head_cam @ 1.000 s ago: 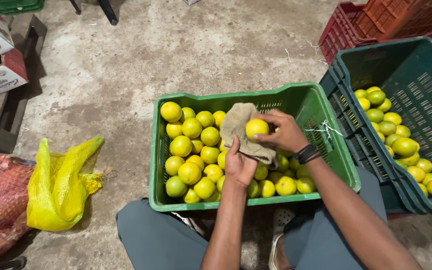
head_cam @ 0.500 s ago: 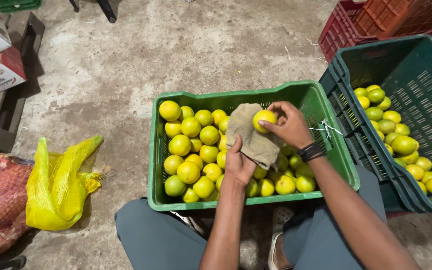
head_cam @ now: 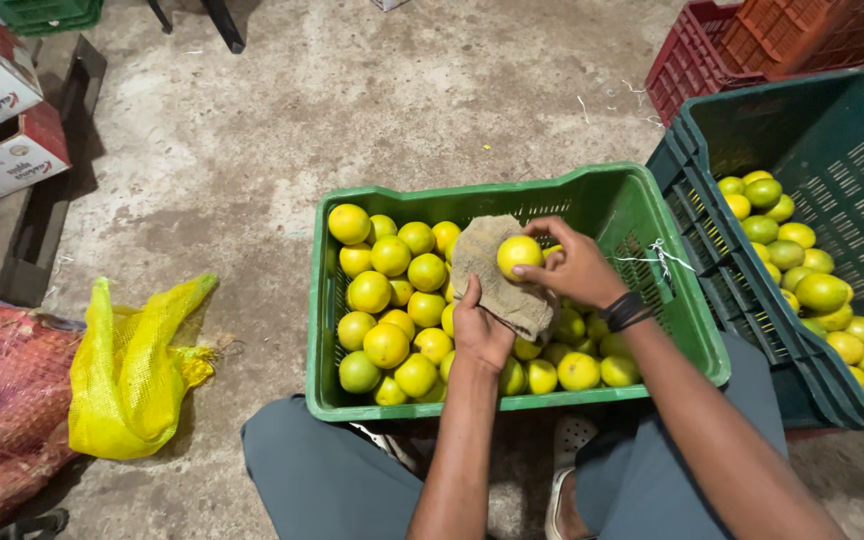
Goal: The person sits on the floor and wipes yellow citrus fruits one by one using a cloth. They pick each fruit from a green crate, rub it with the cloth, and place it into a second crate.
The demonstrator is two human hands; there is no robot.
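— What had changed?
— My right hand had drawn the yellow fruit back down onto the cloth.
— Your grip?
— Right fingers pinched the fruit; left hand clenched the cloth above the green crate.
— The step?
— Wiping, I judged; next called for turning the fruit.

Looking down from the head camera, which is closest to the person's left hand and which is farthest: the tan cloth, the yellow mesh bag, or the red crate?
From the left hand:
1. Tan cloth, gripped in that hand over the green crate.
2. Yellow mesh bag, on the floor to the left.
3. Red crate, far upper right.
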